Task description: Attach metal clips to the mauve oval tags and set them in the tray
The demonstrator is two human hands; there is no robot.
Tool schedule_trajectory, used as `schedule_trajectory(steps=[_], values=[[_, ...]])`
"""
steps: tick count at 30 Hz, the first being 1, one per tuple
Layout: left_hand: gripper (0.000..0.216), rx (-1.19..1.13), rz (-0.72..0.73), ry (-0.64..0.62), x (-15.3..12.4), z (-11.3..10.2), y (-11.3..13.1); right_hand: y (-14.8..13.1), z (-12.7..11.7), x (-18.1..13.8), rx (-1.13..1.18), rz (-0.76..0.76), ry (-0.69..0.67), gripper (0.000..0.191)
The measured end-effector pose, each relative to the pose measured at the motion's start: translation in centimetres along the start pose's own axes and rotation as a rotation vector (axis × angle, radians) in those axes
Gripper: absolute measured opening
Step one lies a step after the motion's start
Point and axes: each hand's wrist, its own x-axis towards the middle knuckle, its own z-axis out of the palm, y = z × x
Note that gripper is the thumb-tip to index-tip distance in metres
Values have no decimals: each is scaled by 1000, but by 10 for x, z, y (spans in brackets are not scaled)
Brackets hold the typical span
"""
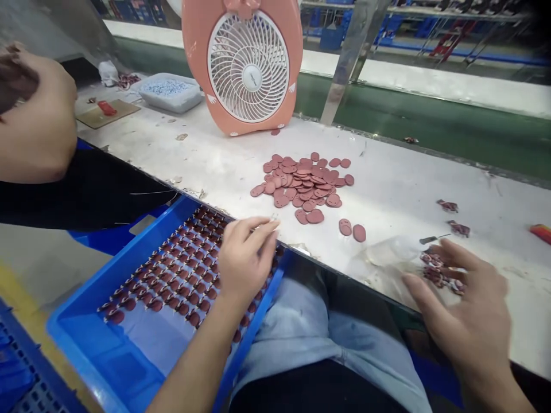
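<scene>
My left hand (pixel 246 257) is closed in a pinch at the table's front edge, above the blue tray (pixel 258 330). A tiny pale, shiny piece shows at its fingertips, too small to name. At the right, my right hand (pixel 473 307) is open, thumb and fingers apart around small dark red-and-white parts (pixel 434 275) beside a clear plastic bag (pixel 391 252). A thin pointed tool with a dark handle (pixel 428 240) lies just beyond them. In the middle of the table is a loose pile of flat reddish-brown oval pieces (pixel 301 180), two of them (pixel 359 233) apart in front.
Rows of assembled reddish pieces (pixel 172 275) fill much of the tray by my lap. A pink fan (pixel 252 74) stands behind the pile. Left of it sits a tub of pale blue bits (pixel 170 92). Another person's arm (pixel 38 115) reaches in at the left.
</scene>
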Motion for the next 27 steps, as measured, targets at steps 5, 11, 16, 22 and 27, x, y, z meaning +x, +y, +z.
schedule_trajectory(steps=[5,11,16,22,27], values=[[14,31,113,-281,58,44,35,-17,18,22,25,62,-150,57],[12,-3,41,-292,52,36,43,-33,11,27,275,151,-125,27],[23,-541,-371,-155,24,9,67,-63,-2,20,667,208,-139,17],[25,-1082,-882,-500,-8,-22,97,-86,-1,29,948,284,-398,23],[20,-1241,-948,-408,-34,-29,105,-92,3,16,1202,605,-541,33]])
